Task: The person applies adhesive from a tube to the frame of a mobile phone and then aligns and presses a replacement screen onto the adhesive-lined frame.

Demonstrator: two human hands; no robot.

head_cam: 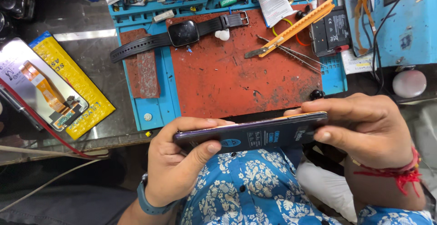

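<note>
While you are holding the phone (255, 135) edge-on over your lap, just off the bench's near edge, your left hand (175, 161) is gripping its left end with the thumb along the side, and your right hand (364, 131) is pinching its right end. Beyond it, the red mat (227, 79) is lying mostly bare; the watch (182, 33) and orange cutter (293, 27) are sitting at its far edge.
</note>
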